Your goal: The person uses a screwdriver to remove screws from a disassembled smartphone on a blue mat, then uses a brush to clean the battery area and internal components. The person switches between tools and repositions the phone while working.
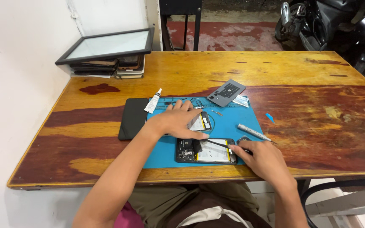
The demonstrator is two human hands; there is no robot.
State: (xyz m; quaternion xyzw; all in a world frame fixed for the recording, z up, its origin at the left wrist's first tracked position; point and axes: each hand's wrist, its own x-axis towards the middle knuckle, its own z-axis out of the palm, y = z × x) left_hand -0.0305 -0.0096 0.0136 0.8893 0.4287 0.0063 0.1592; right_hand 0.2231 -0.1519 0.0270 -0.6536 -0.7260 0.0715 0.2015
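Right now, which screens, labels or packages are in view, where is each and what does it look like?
Framed panel: back left corner, atop a stack of phones; dark frame, pale glass.
Black slab: left of the blue mat; flat, dark rectangle.
Grey card: mat's far edge; dark squares on it.
Glue tube: beside the slab; white, black cap.
Opened phone: near edge, between left hand and right hand; yellow-edged battery.

Phone repair workshop, blue repair mat (pixel 233 122), opened phone (pixel 205 151)
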